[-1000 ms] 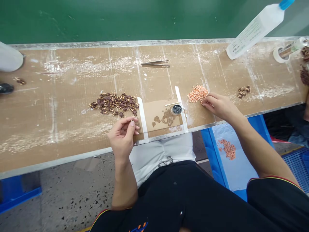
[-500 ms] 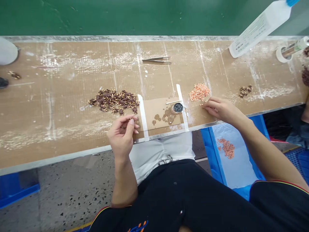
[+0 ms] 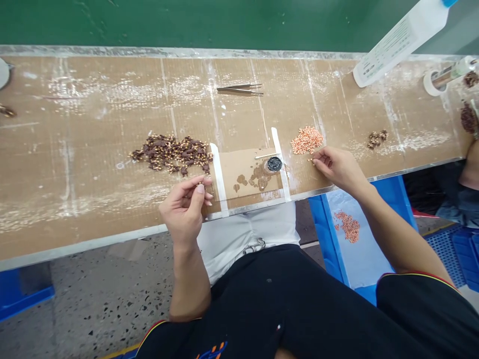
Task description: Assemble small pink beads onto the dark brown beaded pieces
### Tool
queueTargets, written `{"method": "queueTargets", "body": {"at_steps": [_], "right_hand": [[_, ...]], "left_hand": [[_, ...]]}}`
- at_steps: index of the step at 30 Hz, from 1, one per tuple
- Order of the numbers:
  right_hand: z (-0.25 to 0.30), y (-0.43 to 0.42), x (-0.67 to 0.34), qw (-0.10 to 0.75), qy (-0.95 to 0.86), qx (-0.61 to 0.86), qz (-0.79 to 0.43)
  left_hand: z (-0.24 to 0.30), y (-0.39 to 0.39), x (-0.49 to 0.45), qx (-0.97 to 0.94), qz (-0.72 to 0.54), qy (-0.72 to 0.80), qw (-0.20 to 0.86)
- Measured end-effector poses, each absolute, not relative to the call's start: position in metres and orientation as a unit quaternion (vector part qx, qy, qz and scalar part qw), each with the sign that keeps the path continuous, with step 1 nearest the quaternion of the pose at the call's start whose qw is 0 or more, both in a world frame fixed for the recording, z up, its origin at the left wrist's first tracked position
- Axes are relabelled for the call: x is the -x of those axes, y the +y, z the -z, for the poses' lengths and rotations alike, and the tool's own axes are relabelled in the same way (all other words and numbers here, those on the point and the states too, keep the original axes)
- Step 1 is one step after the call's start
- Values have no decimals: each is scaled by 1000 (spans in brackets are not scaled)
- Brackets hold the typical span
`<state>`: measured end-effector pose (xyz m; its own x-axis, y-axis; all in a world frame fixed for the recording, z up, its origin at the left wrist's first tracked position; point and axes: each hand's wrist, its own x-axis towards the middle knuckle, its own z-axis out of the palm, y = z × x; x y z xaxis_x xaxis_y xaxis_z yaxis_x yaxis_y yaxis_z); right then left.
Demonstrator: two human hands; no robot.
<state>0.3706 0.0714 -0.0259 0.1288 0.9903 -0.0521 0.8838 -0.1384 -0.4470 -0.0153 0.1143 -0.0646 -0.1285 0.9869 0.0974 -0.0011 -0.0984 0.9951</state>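
Observation:
My left hand [image 3: 185, 205] hovers at the bench's near edge, just below a heap of small dark brown parts [image 3: 170, 154]. Its thumb and fingers are pinched on a tiny piece too small to name. My right hand [image 3: 336, 165] rests on the bench beside a pile of small orange-pink parts [image 3: 307, 139], fingertips pinched on one small orange piece at the pile's near edge. Between the hands lies a taped cardboard patch [image 3: 243, 172] with brown stains and a small round black dish [image 3: 274, 163].
Tweezers [image 3: 239, 89] lie further back on the brown bench [image 3: 93, 124]. A white squeeze bottle [image 3: 396, 42] leans at the far right near a tape roll [image 3: 434, 82]. A small brown heap [image 3: 376, 138] sits at right. A blue bin [image 3: 329, 239] with orange parts stands below the bench.
My right hand has drawn slightly back from the orange pile toward the near edge. The view has drifted a little; my left hand holds its pinch.

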Motion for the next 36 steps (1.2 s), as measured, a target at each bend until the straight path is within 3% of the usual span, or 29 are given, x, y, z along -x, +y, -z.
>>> {"method": "queueTargets", "body": {"at_steps": [7,36], "right_hand": [[21,67,-374,191,-609,744,-198],[17,60,-367,192,-611,735,-221]], "left_hand": [[65,112,18,-477,-565,491,461],[71,119,22,-452,-590,464,482]]}}
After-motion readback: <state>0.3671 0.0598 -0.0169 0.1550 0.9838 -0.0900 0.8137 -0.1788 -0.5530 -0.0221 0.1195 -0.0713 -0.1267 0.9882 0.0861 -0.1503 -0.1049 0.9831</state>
